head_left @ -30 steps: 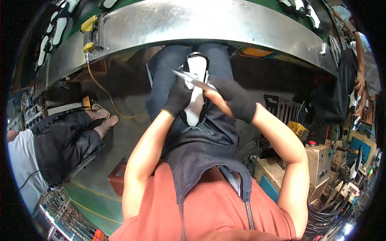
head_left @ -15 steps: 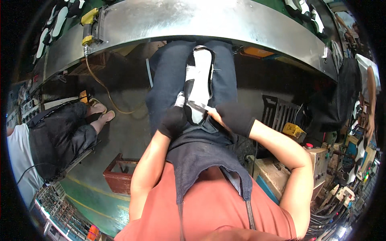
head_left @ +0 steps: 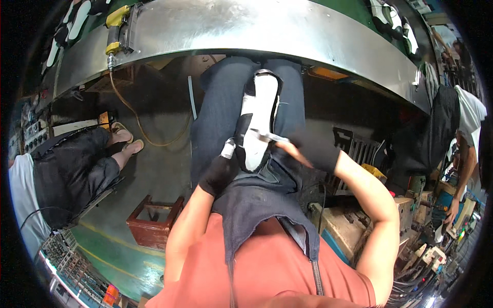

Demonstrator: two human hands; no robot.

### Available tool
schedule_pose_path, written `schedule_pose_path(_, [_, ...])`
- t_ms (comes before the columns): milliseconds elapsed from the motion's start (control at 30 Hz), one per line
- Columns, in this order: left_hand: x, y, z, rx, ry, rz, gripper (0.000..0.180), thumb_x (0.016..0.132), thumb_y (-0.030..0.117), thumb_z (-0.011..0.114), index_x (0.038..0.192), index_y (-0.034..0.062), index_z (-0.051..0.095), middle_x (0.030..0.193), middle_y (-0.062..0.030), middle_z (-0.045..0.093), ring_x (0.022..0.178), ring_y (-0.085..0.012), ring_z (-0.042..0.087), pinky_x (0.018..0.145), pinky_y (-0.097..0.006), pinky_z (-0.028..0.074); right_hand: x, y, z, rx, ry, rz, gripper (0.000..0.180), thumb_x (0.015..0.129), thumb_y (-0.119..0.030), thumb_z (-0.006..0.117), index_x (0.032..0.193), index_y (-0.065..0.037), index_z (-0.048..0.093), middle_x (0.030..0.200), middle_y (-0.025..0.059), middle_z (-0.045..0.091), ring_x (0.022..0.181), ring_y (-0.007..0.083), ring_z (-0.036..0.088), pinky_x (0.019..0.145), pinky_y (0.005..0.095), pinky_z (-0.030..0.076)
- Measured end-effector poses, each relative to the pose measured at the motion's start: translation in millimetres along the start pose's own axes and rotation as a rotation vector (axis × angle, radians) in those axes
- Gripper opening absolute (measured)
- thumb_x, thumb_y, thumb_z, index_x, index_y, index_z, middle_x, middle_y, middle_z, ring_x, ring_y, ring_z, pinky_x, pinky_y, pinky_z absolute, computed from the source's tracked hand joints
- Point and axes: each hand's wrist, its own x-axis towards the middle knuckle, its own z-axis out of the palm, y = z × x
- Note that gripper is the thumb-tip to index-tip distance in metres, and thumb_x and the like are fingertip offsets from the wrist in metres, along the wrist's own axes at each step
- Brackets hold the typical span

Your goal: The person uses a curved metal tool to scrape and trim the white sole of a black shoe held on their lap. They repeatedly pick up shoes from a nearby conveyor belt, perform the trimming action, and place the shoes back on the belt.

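Note:
A shoe lies sole side up along my lap, its white bottom edged in black and its narrower end toward me. My left hand, in a dark glove with white wrapping at a fingertip, grips the shoe's left side near that end. My right hand, also dark-gloved and slightly blurred, closes on a slim pale tool with a metal end. The metal end lies over the white bottom, above the near end. What exact tool it is cannot be made out.
A metal-topped bench curves ahead of my knees. On it rests a yellow and black air tool with a hanging hose. A reddish wooden stool stands lower left, near a seated person. To the right is a slatted chair.
The shoe sits slightly lower and farther right in view, partly because the view shifted. My right hand and the tool have moved right. My left hand now lies closer to the near end.

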Motion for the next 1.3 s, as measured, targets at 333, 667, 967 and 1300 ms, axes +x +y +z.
schedule_pose_path(333, [-14,72,50,0.784,0.221,0.328,0.063,0.079,0.029,0.071,0.128,0.0032,0.039,0.117,-0.0217,0.055,0.098,-0.0329,0.062,0.079,-0.04,0.049,2,-24,33,0.037,0.416,-0.605,0.042,0.091,-0.039,0.05,0.076,0.0,0.059,0.062,0.0214,0.058,0.056,0.038,0.06,0.051,0.0453,0.047])
schedule_pose_path(667, [-13,52,32,0.599,0.114,0.215,0.093,0.069,0.035,0.078,0.138,0.0008,0.025,0.123,-0.0298,0.049,0.112,-0.038,0.053,0.091,-0.04,0.044,-18,0,66,-0.174,0.384,-0.108,0.037,0.089,-0.037,0.054,0.083,-0.001,0.057,0.078,0.0202,0.059,0.071,0.0355,0.06,0.063,0.0427,0.048])
schedule_pose_path(967, [-57,206,-16,0.764,-0.045,0.131,0.068,0.069,0.018,0.079,0.126,0.0005,0.047,0.122,-0.0174,0.055,0.114,-0.0259,0.052,0.1,-0.038,0.039,-47,50,70,-0.002,0.396,-0.207,0.034,0.092,-0.034,0.052,0.087,-0.001,0.059,0.076,0.0216,0.059,0.07,0.0371,0.058,0.063,0.0418,0.044])
schedule_pose_path(1300, [30,77,16,0.51,0.038,0.248,0.079,0.084,0.029,0.065,0.14,-0.0051,0.023,0.142,-0.0263,0.032,0.131,-0.032,0.036,0.108,-0.039,0.028,-50,52,64,0.577,0.281,-0.087,0.04,0.097,-0.036,0.043,0.095,0.0,0.061,0.077,0.0088,0.06,0.07,0.0165,0.054,0.065,0.0313,0.045])
